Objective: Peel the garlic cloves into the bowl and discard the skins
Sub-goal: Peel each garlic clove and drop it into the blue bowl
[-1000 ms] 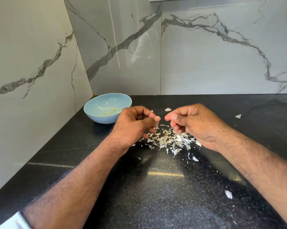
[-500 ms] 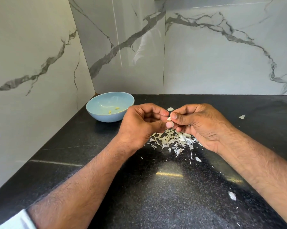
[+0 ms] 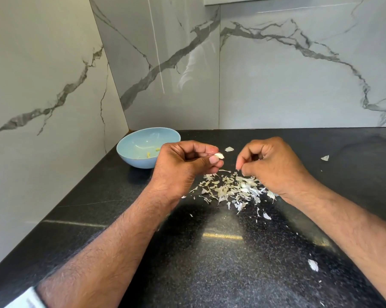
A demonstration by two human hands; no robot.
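My left hand pinches a small white garlic clove between thumb and fingertips, above the black counter. My right hand hovers a short way to the right with its fingers curled; thumb and forefinger are pressed together, and I cannot tell whether a bit of skin is between them. A heap of pale garlic skins lies on the counter under and between both hands. The light blue bowl stands behind my left hand near the corner, with a few small yellowish pieces inside.
The black speckled counter runs to marble walls at the left and back. Stray skin flakes lie at the right, behind the hands and near my right forearm.
The hands met at the clove half a second ago and have since pulled apart. The clove stays in my left hand; my right hand moved right and slightly down.
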